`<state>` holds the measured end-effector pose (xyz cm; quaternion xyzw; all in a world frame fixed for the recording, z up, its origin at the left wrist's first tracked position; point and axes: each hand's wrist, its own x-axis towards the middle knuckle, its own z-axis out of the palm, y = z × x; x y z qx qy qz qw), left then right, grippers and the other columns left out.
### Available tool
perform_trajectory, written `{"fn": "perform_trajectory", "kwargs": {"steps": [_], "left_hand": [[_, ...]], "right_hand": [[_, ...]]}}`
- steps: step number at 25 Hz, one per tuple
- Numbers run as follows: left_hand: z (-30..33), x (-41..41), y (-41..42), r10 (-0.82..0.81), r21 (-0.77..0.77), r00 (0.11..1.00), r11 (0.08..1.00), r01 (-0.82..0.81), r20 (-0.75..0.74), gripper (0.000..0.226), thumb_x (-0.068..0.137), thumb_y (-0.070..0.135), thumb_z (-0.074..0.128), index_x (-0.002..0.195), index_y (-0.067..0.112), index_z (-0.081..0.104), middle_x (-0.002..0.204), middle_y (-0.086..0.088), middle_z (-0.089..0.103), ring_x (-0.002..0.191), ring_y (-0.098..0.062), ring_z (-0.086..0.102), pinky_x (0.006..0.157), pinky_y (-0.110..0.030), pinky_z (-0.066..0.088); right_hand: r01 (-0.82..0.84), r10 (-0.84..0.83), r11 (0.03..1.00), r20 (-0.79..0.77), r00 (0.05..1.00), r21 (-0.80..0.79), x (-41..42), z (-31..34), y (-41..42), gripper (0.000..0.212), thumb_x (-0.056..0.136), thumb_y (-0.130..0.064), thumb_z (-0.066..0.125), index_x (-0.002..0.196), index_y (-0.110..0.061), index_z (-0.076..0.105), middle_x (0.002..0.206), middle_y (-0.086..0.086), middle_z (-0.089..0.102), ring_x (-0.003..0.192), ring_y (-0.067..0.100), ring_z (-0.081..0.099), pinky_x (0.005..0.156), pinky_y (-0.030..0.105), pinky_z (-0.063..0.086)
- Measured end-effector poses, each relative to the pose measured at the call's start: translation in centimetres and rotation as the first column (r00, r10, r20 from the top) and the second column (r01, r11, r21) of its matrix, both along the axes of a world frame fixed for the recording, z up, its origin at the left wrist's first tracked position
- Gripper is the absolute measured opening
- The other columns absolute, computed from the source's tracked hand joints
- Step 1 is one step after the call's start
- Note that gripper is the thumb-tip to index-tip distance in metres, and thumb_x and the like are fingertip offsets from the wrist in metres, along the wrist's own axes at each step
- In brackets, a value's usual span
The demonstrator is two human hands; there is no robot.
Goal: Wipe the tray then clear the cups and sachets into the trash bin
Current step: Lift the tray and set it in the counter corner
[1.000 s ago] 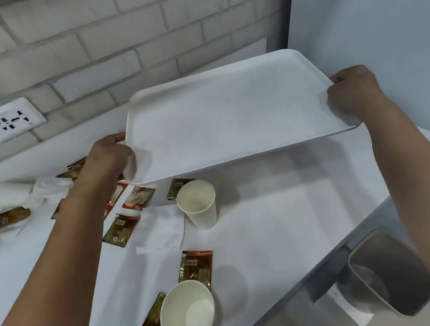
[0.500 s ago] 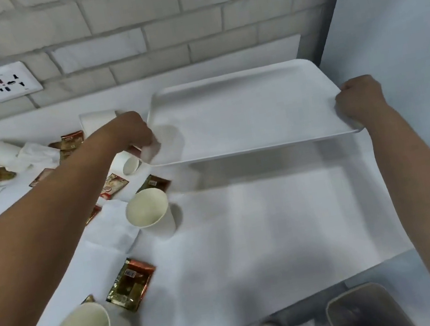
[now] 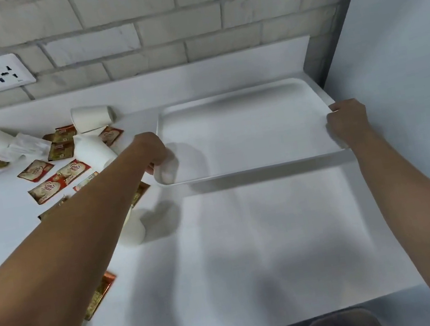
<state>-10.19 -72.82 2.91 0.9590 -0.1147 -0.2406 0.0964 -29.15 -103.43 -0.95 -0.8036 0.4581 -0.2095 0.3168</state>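
Near edge, bottom right of frame: dark, blurred rim of what I take to be the grey plastic trash bin (image 3: pixel 346 323), below the counter lip. Can't see inside.

Lower left: gold-and-red foil sachet (image 3: pixel 100 294) flat on the white counter (image 3: pixel 266 254), partly under my left forearm. Just past it, centre-left, an upright white paper cup (image 3: pixel 133 227), mostly hidden by the same arm.

Mid-frame: my left hand (image 3: pixel 153 151) is curled over the left rim of the white rectangular plastic tray (image 3: pixel 245 132), and my right hand (image 3: pixel 347 120) is curled over the right rim. Both grip it. The tray sits right of centre near the back wall; its front edge throws a shadow, so I can't tell if it's fully down on the counter.

Upper left: a scatter of red-and-gold coffee sachets (image 3: pixel 60 180), two toppled white paper cups (image 3: pixel 92 118), and crumpled white tissue (image 3: pixel 26 147), all well clear of the tray. White wall socket (image 3: pixel 0 73) above them.

Read: tray step is closing out, and I'm parking it by the back wall. No cloth in either hand. Clearing not started; cups and sachets are all on the counter.

Next: let go of both rims, left hand to the nearest cup, carry to the bin at lower right. Sachets are thin and flat, so they need a pinch or sweep.
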Motion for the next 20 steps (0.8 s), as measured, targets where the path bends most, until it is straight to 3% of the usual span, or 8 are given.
{"fn": "perform_trajectory", "kwargs": {"steps": [2, 4, 5, 6, 8, 11, 16, 20], "left_hand": [[-0.9, -0.1, -0.6, 0.035, -0.057, 0.999, 0.998, -0.033, 0.033, 0.029, 0.089, -0.002, 0.046, 0.062, 0.006, 0.045, 0.040, -0.007, 0.053, 0.055, -0.020, 0.053, 0.038, -0.015, 0.044], [-1.0, -0.4, -1.4, 0.054, -0.103, 0.998, 0.993, -0.052, 0.015, 0.032, 0.091, 0.000, 0.045, 0.061, 0.009, 0.042, 0.056, -0.006, 0.049, 0.054, -0.018, 0.048, 0.030, -0.013, 0.037], [-1.1, -0.5, -1.8, 0.062, -0.095, 0.998, 0.994, -0.060, 0.023, 0.028, 0.092, 0.001, 0.042, 0.065, 0.008, 0.047, 0.063, -0.005, 0.049, 0.058, -0.020, 0.052, 0.039, -0.012, 0.043], [-1.4, -0.5, -2.2, 0.057, -0.065, 0.998, 0.996, -0.054, 0.034, 0.023, 0.093, 0.003, 0.040, 0.075, 0.004, 0.055, 0.069, -0.006, 0.053, 0.070, -0.023, 0.060, 0.055, -0.014, 0.049], [-2.4, -0.5, -2.9, 0.070, -0.042, 0.995, 0.997, -0.067, 0.069, 0.024, 0.092, 0.004, 0.041, 0.104, -0.005, 0.060, 0.095, -0.011, 0.065, 0.100, -0.029, 0.065, 0.084, -0.025, 0.050], [-4.1, 0.2, -2.5, 0.093, -0.034, 0.990, 0.995, -0.090, 0.110, 0.028, 0.089, 0.005, 0.046, 0.110, -0.008, 0.057, 0.113, -0.021, 0.062, 0.107, -0.035, 0.062, 0.084, -0.034, 0.051], [-5.2, 2.8, -5.2, 0.163, -0.084, 0.972, 0.985, -0.151, 0.169, 0.029, 0.091, 0.007, 0.044, 0.113, -0.009, 0.054, 0.117, -0.022, 0.059, 0.110, -0.036, 0.058, 0.088, -0.033, 0.047], [-6.5, 2.9, -5.0, 0.201, -0.113, 0.960, 0.977, -0.181, 0.194, 0.026, 0.090, 0.003, 0.042, 0.109, -0.007, 0.057, 0.115, -0.020, 0.060, 0.108, -0.035, 0.058, 0.084, -0.033, 0.046]], "right_hand": [[0.002, -0.002, 1.000, 0.025, 1.000, 0.015, 0.1, -1.0, -0.3, 0.028, 0.080, 0.010, 0.042, 0.099, 0.018, 0.061, 0.111, 0.033, 0.060, 0.105, 0.045, 0.057, 0.084, 0.039, 0.049], [-0.038, 0.037, 0.998, 0.014, 0.999, 0.045, 0.4, -1.6, -0.6, 0.024, 0.074, 0.000, 0.041, 0.077, 0.010, 0.063, 0.084, 0.031, 0.058, 0.078, 0.042, 0.055, 0.067, 0.021, 0.050], [-0.059, 0.060, 0.997, -0.005, 0.998, 0.052, 0.7, -1.8, -0.8, 0.016, 0.069, -0.004, 0.039, 0.061, 0.000, 0.053, 0.067, 0.020, 0.047, 0.062, 0.031, 0.044, 0.046, 0.007, 0.037], [-0.075, 0.075, 0.995, -0.008, 0.997, 0.069, 1.1, -2.0, -1.0, 0.014, 0.069, -0.004, 0.038, 0.056, -0.008, 0.042, 0.061, 0.007, 0.035, 0.057, 0.020, 0.035, 0.038, 0.007, 0.028], [-0.069, 0.071, 0.995, -0.014, 0.997, 0.075, 1.6, -3.1, -1.8, 0.028, 0.076, 0.008, 0.039, 0.057, -0.012, 0.032, 0.060, -0.004, 0.025, 0.061, 0.016, 0.028, 0.040, 0.015, 0.019], [-0.024, 0.027, 0.997, -0.039, 0.999, 0.078, 2.2, -4.5, -2.3, 0.033, 0.075, 0.012, 0.038, 0.056, -0.013, 0.029, 0.062, 0.000, 0.028, 0.066, 0.018, 0.029, 0.047, 0.022, 0.014], [-0.005, 0.003, 0.989, 0.010, 1.000, 0.146, 5.8, -5.8, -4.8, 0.023, 0.077, 0.014, 0.040, 0.068, -0.007, 0.037, 0.074, 0.007, 0.037, 0.068, 0.022, 0.032, 0.052, 0.024, 0.022], [0.032, -0.045, 0.986, 0.080, 0.996, 0.161, 5.7, -5.8, -4.5, 0.031, 0.085, 0.009, 0.047, 0.116, 0.005, 0.046, 0.114, 0.016, 0.056, 0.093, 0.029, 0.056, 0.068, 0.029, 0.041]]}}
